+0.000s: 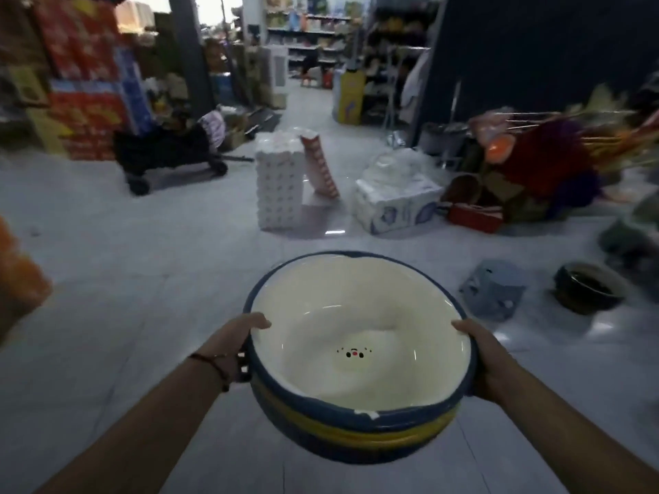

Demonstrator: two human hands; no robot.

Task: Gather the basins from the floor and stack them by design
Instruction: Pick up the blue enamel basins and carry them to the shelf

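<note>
From the head camera, both hands hold a nested stack of basins (360,354) in the air above the pale tiled floor (142,279). The top basin is cream inside with a dark blue rim and a small cartoon face on its bottom; a yellow band and another blue edge show beneath it. The left hand (233,345) grips the left rim, thumb hooked over the edge, fingers curled under it. The right hand (481,354) grips the right rim the same way. On the floor to the right lie an overturned grey-blue basin (494,292) and, just beside it, a dark basin (586,288). Farther off stand wrapped tissue packs (280,181).
</note>
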